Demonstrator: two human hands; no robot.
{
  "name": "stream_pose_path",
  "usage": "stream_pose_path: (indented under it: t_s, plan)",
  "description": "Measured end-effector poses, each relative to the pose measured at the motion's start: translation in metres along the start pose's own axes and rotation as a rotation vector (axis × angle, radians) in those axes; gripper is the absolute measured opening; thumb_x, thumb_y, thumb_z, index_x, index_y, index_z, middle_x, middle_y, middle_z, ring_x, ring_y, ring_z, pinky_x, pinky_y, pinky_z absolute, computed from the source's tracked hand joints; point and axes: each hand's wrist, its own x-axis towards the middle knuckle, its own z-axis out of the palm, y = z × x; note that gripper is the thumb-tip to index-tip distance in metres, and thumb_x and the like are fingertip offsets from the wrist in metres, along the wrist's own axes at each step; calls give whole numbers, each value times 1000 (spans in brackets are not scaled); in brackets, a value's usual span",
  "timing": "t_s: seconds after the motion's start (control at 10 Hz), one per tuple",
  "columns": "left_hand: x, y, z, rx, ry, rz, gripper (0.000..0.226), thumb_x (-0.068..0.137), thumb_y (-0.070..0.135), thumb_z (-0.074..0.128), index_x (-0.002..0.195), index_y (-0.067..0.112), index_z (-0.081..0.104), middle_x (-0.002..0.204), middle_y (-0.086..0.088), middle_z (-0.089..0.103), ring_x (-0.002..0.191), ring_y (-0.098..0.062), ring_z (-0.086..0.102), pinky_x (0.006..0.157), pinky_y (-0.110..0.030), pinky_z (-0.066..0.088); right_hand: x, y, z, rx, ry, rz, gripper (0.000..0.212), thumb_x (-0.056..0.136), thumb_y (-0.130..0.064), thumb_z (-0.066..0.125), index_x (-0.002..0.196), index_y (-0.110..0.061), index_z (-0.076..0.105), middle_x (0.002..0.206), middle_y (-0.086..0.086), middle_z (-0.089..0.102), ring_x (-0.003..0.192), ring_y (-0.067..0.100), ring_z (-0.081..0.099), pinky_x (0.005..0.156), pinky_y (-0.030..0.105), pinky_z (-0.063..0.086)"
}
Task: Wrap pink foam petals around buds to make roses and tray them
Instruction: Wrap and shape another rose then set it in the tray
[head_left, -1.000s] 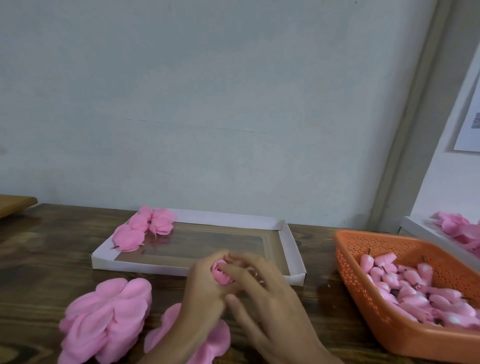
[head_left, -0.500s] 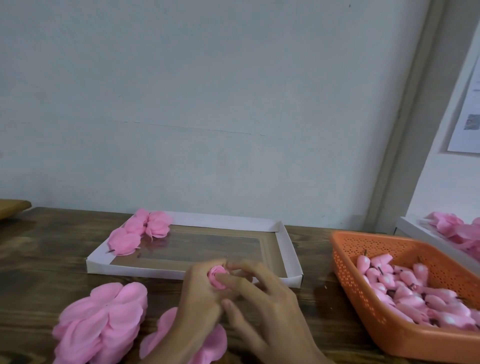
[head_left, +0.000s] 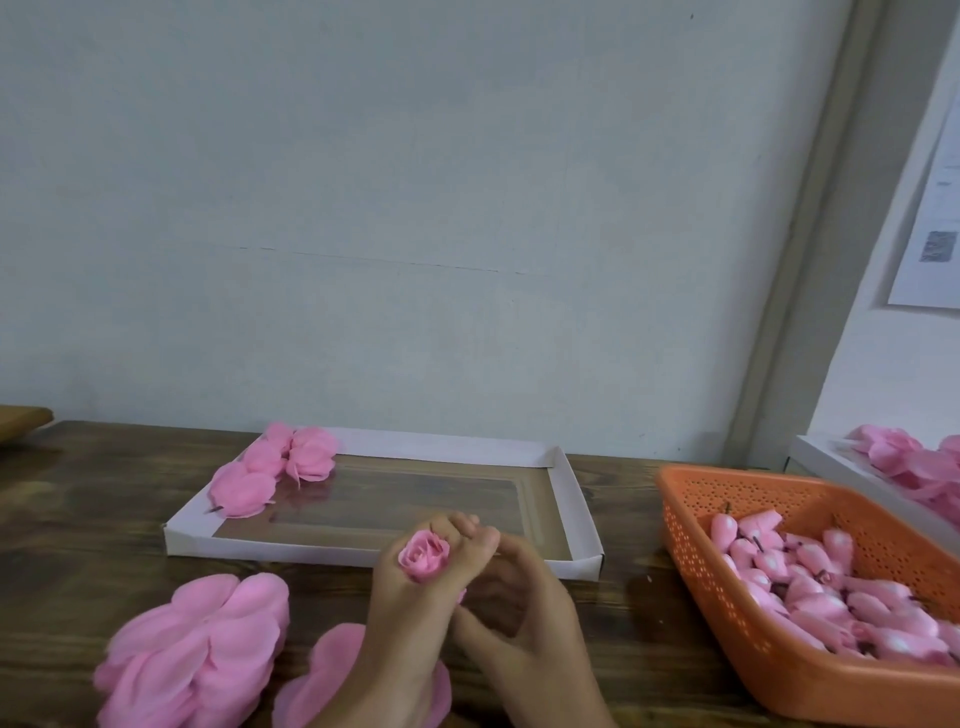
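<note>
A small pink rose (head_left: 423, 555) sits upright in my left hand (head_left: 410, 603), whose fingers curl round its base. My right hand (head_left: 519, 618) is pressed against the left from the right, fingers curled toward the rose's underside; its grip is partly hidden. Both hands hover just in front of the white cardboard tray (head_left: 582, 499). Three finished roses (head_left: 275, 470) lie in the tray's far left corner. Loose pink foam petals (head_left: 202, 660) are heaped at the near left, with more petals (head_left: 332, 670) under my left wrist. An orange basket (head_left: 691, 525) at the right holds several buds (head_left: 826, 597).
The dark wooden table (head_left: 93, 509) meets a pale wall behind the tray. A second white tray (head_left: 831, 467) with pink flowers stands at the far right behind the basket. A wooden board edge (head_left: 21, 421) shows at the far left.
My right fingers have drawn back off the top of the rose and curled below it, so the rose's face is now plainly visible in my left hand. The camera shifted slightly.
</note>
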Motion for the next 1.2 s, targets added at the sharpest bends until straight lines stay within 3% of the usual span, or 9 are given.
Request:
stream_pose_path:
  t_s: [0.1,0.3,0.5,0.6,0.7,0.8,0.9,1.0,1.2]
  plan:
    - [-1,0,1,6,-43,51,29,54,20,93,78,18,77,90,-10,77,78,-22,76,63,-33,61,5,-5,-4,63,-9,0,37,84,-14,77,120,-12,71,108,9,80,103,30,76,89,47,62]
    - [-1,11,-7,205,-272,-55,53,54,44,95,89,8,79,77,-19,73,47,-14,52,39,-18,35,11,-20,3,534,-139,393,37,89,-27,81,112,1,75,71,16,61,66,25,61,61,32,52]
    - [-2,13,-5,161,-213,-48,53,57,28,94,73,-3,54,88,-51,53,90,-45,57,79,-55,36,12,-24,6,693,-199,634,36,56,-42,83,79,-14,84,68,12,62,55,21,60,54,28,51]
    - [-1,8,-3,174,-229,16,46,58,23,93,62,12,48,89,-39,66,83,-42,62,72,-49,42,12,-26,6,668,-214,645,36,56,-45,78,74,-15,83,69,11,63,55,20,60,53,27,50]
    - [3,7,-6,137,-242,98,43,61,18,92,61,15,49,90,-27,73,91,-39,74,71,-39,55,11,-19,7,581,-179,591,28,89,-23,71,107,-2,77,84,16,71,70,26,71,62,34,56]
    - [7,15,-11,168,-280,136,34,70,18,90,71,11,57,103,-25,76,105,-40,74,76,-40,62,9,-13,5,533,-159,405,31,92,-21,73,122,-13,73,113,22,76,106,43,74,98,56,58]
    - [8,20,-12,200,-340,164,30,76,19,87,89,8,62,114,-23,76,108,-39,73,82,-42,62,6,-12,0,460,-195,200,35,93,-16,75,128,-17,71,122,22,74,114,47,70,101,61,56]
    - [7,19,-8,188,-345,204,44,73,15,87,104,0,59,122,-20,74,111,-42,73,92,-45,62,9,-6,-2,408,-180,121,32,95,-14,76,127,-14,72,120,18,75,111,34,74,88,39,62]
    - [0,27,-6,180,-436,149,17,70,16,86,80,14,72,114,-24,75,114,-41,71,91,-45,61,7,-9,1,569,-220,270,36,87,-34,82,118,-18,77,116,14,78,112,30,74,91,37,59]
